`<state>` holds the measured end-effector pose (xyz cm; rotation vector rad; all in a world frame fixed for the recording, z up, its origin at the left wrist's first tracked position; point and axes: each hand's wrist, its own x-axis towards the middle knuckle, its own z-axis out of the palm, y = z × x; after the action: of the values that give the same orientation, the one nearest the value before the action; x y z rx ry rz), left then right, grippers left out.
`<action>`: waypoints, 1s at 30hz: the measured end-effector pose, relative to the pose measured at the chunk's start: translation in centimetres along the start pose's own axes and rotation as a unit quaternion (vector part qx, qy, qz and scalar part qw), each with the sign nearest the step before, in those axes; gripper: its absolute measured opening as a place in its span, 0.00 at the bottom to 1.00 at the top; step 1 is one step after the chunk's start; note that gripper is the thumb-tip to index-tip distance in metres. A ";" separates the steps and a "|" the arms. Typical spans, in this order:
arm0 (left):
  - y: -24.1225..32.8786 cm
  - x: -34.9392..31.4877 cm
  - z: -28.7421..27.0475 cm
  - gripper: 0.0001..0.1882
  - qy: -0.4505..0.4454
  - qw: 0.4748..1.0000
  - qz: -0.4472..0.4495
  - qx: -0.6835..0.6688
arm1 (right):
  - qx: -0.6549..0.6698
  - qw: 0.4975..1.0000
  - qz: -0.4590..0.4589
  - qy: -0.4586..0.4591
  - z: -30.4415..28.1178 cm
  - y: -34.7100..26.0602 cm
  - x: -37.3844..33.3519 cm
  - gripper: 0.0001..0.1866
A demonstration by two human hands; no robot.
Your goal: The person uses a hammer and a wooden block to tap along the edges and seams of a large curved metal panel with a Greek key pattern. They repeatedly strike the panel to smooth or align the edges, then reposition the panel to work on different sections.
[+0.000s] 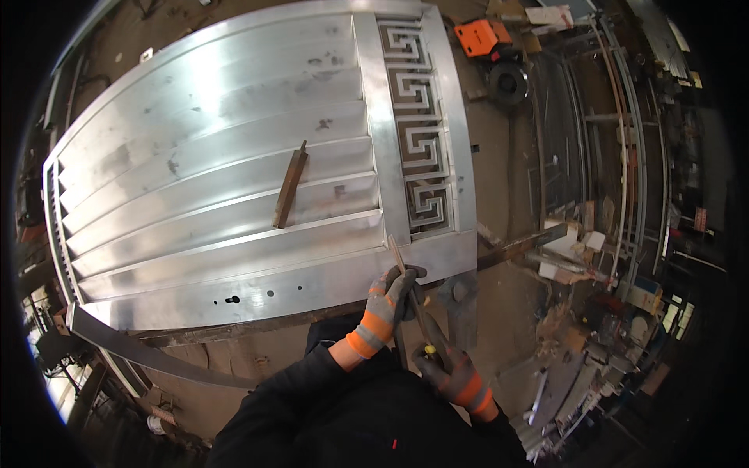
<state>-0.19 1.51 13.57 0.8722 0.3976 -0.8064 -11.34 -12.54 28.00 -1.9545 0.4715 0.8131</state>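
The left grip [394, 293] pinches a slim, probably file-like tool [398, 256] pointing toward eleven o'clock, near the silver panel's [226, 175] four-o'clock corner; the right grip [456, 376] wraps its yellow-marked end.

I'm making out no readable words, numbers or signs anywhere. Toward one o'clock, an orange machine [477, 37] is sitting too far off for any print to be read. At three o'clock, a small red-and-pale piece [701, 219] is blurring past reading. Toward six o'clock, a tiny red tab [395, 444] is showing on dark clothing [343, 425], nothing legible.
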 end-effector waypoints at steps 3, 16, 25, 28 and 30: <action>3.5 1.4 0.0 0.24 0.041 0.998 -0.046 -0.017 | 0.060 0.997 0.057 0.002 -1.4 -4.1 1.6 0.28; 6.1 8.5 -0.8 0.37 0.038 0.993 -0.109 -0.022 | -0.103 0.988 0.112 -0.031 -5.6 -12.5 9.4 0.36; 6.1 8.9 0.4 0.31 0.077 0.980 -0.155 -0.097 | -0.168 0.966 0.162 -0.113 -8.0 -16.3 11.0 0.32; 5.6 8.7 0.8 0.28 0.101 0.972 -0.156 -0.144 | -0.232 0.963 0.136 0.003 -7.0 -16.4 10.8 0.31; 5.1 8.9 0.7 0.28 0.087 0.973 -0.127 -0.173 | -0.190 0.975 0.117 -0.009 -6.7 -16.0 10.8 0.30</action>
<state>9.42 -1.22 11.23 0.5717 0.7921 -0.8645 8.45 -10.54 32.55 -2.2664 0.5771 1.1367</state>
